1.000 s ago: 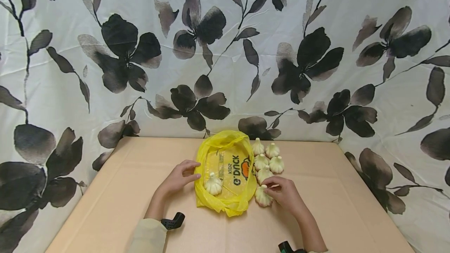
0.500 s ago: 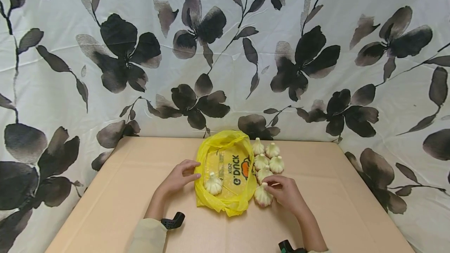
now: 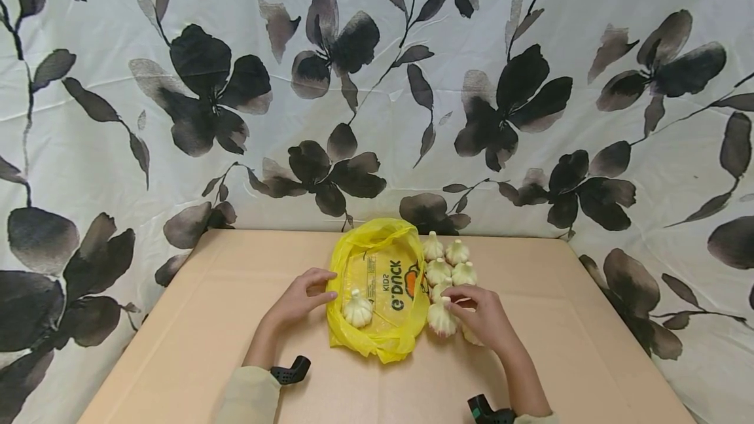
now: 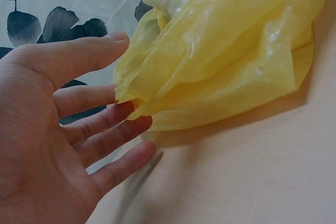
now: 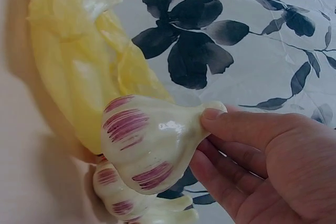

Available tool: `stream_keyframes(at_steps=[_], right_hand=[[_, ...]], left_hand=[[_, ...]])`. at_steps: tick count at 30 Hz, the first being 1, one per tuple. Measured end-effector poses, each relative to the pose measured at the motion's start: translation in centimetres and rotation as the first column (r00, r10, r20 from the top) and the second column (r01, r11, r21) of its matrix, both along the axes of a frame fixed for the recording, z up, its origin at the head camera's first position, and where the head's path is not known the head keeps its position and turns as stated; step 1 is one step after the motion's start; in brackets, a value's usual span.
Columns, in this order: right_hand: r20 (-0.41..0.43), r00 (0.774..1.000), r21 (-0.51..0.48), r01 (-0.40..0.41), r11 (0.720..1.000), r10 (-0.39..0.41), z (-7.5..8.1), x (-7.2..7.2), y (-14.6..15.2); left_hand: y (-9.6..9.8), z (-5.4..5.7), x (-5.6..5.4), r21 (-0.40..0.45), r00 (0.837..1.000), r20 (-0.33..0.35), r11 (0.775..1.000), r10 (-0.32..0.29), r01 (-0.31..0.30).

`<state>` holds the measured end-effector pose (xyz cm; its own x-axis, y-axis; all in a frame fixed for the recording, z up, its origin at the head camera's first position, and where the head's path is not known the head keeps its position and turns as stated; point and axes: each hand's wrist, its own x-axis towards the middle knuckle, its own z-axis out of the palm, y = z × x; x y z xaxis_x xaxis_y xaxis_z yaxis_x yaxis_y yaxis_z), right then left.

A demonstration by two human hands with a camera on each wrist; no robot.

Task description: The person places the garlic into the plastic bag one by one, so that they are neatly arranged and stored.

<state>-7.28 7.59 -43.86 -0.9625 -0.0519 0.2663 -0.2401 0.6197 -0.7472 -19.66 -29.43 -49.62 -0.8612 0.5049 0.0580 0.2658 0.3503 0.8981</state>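
My right hand [image 3: 484,318] pinches a white garlic bulb [image 3: 442,320] by its stem; purple streaks mark its base in the right wrist view. Raised off the table, this bulb hangs just right of a yellow plastic bag [image 3: 377,351]. The bag lies with its mouth spread, and one garlic bulb [image 3: 357,309] is inside it, towards the left. At the bag's left rim is my left hand [image 3: 299,298]. Its fingers [image 4: 107,135] are extended and touch the thin plastic, with the thumb held apart from them in the left wrist view.
Several more garlic bulbs [image 3: 438,271] stand in a cluster along the bag's right side. Partly hidden under my right hand is another pale bulb [image 3: 471,335]. A floral cloth [image 3: 412,116] hangs behind the far edge of the beige table [image 3: 247,260].
The right hand has lifted the garlic bulb by its stem, up and slightly away from me. A pale bulb now shows beneath that hand. Left hand and bag stay still.
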Motion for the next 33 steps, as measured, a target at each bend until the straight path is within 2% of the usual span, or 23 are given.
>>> stream_keyframes(at_steps=[7,13,18,20,25,27,32,33], right_hand=[[-0.032,0.999,-0.005,-0.009,1.0,0.009,0.9,-0.4,0.1],[-0.032,0.999,-0.039,-0.032,0.999,0.03,1.3,-1.0,-0.5],[-0.02,0.999,-0.053,-0.028,0.998,0.027,1.6,-1.4,-0.9],[-0.015,0.999,-0.058,-0.031,0.998,0.031,1.8,-1.6,-1.2],[0.007,0.998,-0.078,-0.059,0.995,0.06,2.3,-2.1,-2.0],[0.007,0.997,-0.093,-0.076,0.993,0.077,2.4,-2.3,-2.3],[0.012,0.994,-0.099,-0.107,0.989,0.109,2.3,-2.7,-3.2],[0.016,0.994,-0.099,-0.11,0.989,0.112,2.2,-2.7,-3.4]], left_hand=[[0.2,0.1,0.1,-0.025,1.0,0.0,1.0,0.017,-0.017],[-0.1,-0.1,0.1,-0.06,0.998,-0.058,0.998,0.017,-0.02],[-0.2,-0.2,0.1,-0.05,0.999,-0.05,0.999,0.02,-0.023],[-0.1,-0.1,0.1,-0.038,0.999,-0.027,0.999,0.024,-0.025],[0.0,0.2,0.2,-0.019,1.0,-0.004,1.0,0.018,-0.018],[0.1,1.1,0.6,-0.021,1.0,0.0,1.0,0.012,-0.012],[0.0,0.9,0.5,-0.039,1.0,-0.007,0.999,0.019,-0.019],[-0.2,0.5,0.4,-0.038,1.0,-0.012,0.999,0.02,-0.021]])
